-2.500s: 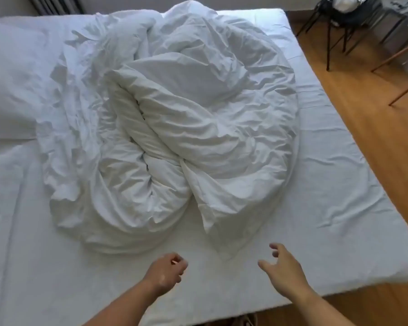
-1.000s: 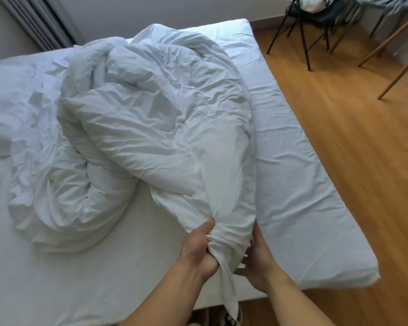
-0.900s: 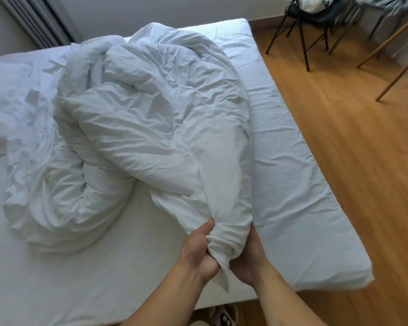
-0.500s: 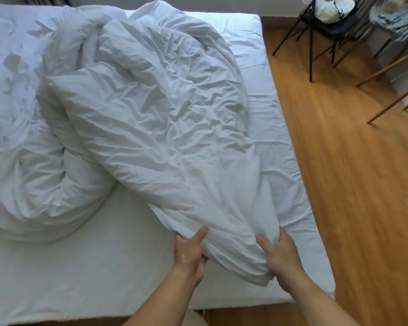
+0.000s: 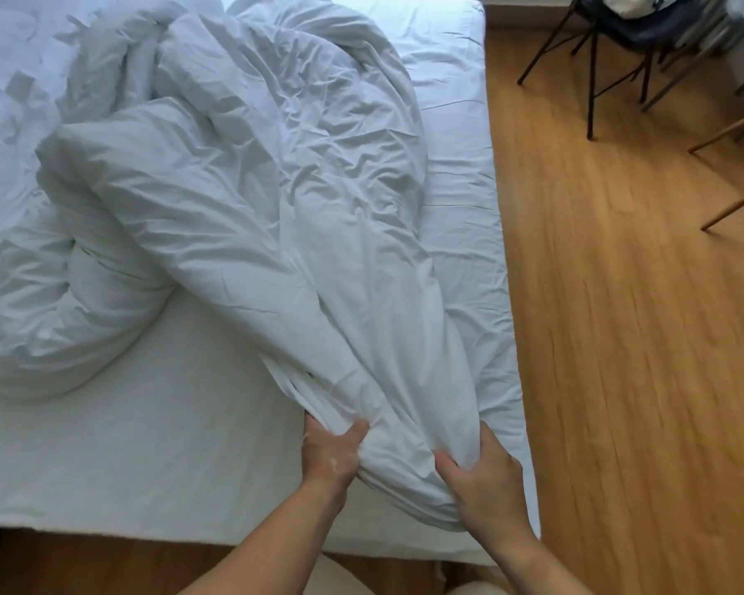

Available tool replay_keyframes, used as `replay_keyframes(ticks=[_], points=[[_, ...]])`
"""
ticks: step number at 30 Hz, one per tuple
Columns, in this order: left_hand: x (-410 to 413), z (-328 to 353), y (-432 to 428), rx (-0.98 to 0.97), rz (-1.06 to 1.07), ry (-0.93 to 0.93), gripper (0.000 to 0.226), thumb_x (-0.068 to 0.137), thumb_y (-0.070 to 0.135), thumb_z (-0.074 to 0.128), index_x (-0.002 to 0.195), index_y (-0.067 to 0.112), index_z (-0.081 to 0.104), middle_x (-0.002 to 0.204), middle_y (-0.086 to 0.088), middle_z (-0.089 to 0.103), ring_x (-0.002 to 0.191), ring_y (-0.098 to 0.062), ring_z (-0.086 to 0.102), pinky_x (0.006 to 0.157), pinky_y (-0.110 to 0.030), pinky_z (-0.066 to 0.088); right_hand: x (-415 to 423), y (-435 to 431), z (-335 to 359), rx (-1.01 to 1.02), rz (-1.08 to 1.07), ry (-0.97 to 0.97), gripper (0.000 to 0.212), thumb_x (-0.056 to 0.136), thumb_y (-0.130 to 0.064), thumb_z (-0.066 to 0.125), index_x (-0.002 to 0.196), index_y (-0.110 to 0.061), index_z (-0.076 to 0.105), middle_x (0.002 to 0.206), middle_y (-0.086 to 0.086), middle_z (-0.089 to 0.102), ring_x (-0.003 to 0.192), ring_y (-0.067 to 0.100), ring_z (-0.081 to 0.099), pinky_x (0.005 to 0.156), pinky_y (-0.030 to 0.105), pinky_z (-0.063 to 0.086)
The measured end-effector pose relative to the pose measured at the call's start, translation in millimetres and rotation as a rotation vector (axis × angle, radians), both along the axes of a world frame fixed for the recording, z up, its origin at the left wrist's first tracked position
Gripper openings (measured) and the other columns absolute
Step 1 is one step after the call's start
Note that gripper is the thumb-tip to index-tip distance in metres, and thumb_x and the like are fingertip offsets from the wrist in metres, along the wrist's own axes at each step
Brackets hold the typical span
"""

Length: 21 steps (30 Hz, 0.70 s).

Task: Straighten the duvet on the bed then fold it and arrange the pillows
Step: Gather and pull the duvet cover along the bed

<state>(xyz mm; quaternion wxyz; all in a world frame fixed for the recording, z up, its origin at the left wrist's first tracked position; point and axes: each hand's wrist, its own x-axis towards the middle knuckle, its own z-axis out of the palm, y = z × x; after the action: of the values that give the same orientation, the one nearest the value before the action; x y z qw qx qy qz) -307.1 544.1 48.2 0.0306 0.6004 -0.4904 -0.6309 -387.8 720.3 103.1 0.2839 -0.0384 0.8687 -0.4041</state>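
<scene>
At the near right corner of the bed point(image 5: 147, 465), we are gripping the duvet point(image 5: 241, 216) with both hands. The left hand point(image 5: 331, 455) is pinching a fold of its edge, thumb on top and fingers tucked under the cloth. The right hand point(image 5: 482, 474) is curling its fingers round the bunched end just beside it, close to the bed's edge by the floor point(image 5: 619, 337). A couple of seconds ago both hands were hovering empty over the bare sheet, and a second ago they were clamping this same end together in one tight knot, lifted off the bed. Now they are sitting apart along the edge, and the end is lying low on the sheet, drawn toward the corner, so a long tongue of duvet is stretching from the heap to our hands. The rest is lying twisted and piled across the middle and far side of the bed, with a thick roll curling off to the left. We are judging this as the very start of the straightening: one corner is being found and opened out, while the spreading, the folding and the pillows are all still ahead. A chair point(image 5: 610, 32) is standing on the floor, well apart from the bed.
</scene>
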Motion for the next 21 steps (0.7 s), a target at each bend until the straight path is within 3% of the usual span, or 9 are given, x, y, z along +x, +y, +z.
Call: replay_keyframes(ticks=[3, 11, 18, 21], points=[[-5, 4, 50, -0.046, -0.008, -0.051, 0.072, 0.077, 0.026, 0.086, 0.138, 0.023, 0.049, 0.121, 0.003, 0.066, 0.109, -0.022, 0.063, 0.103, -0.045, 0.052, -23, 46, -3, 0.008, 0.116, 0.038, 0.020, 0.084, -0.031, 0.075, 0.094, -0.035, 0.058, 0.084, -0.019, 0.066, 0.080, -0.001, 0.062, 0.065, 0.009, 0.043], [-8, -11, 183, -0.063, 0.009, -0.192, 0.079, 0.074, 0.028, 0.085, 0.143, 0.021, 0.046, 0.127, -0.001, 0.066, 0.115, -0.026, 0.062, 0.106, -0.043, 0.049, -59, 168, -14, 0.086, 0.186, 0.008, 0.023, 0.082, -0.025, 0.078, 0.096, -0.019, 0.060, 0.082, -0.004, 0.066, 0.077, 0.010, 0.062, 0.065, 0.024, 0.047], [-14, -83, 206, 0.018, 0.065, -0.308, 0.094, 0.070, 0.027, 0.089, 0.150, 0.019, 0.039, 0.135, -0.007, 0.062, 0.122, -0.030, 0.058, 0.109, -0.045, 0.046, -55, 190, -110, 0.261, 0.156, 0.020, 0.046, 0.079, -0.020, 0.083, 0.117, -0.006, 0.061, 0.088, 0.001, 0.058, 0.082, 0.022, 0.053, 0.074, 0.031, 0.040], [-20, -124, 195, 0.111, 0.126, -0.259, 0.092, 0.067, 0.029, 0.092, 0.144, 0.018, 0.043, 0.128, -0.002, 0.064, 0.113, -0.026, 0.060, 0.106, -0.045, 0.049, -58, 183, -164, 0.275, 0.133, 0.019, 0.045, 0.078, -0.016, 0.084, 0.115, -0.003, 0.062, 0.085, 0.004, 0.055, 0.080, 0.025, 0.051, 0.072, 0.033, 0.040]])
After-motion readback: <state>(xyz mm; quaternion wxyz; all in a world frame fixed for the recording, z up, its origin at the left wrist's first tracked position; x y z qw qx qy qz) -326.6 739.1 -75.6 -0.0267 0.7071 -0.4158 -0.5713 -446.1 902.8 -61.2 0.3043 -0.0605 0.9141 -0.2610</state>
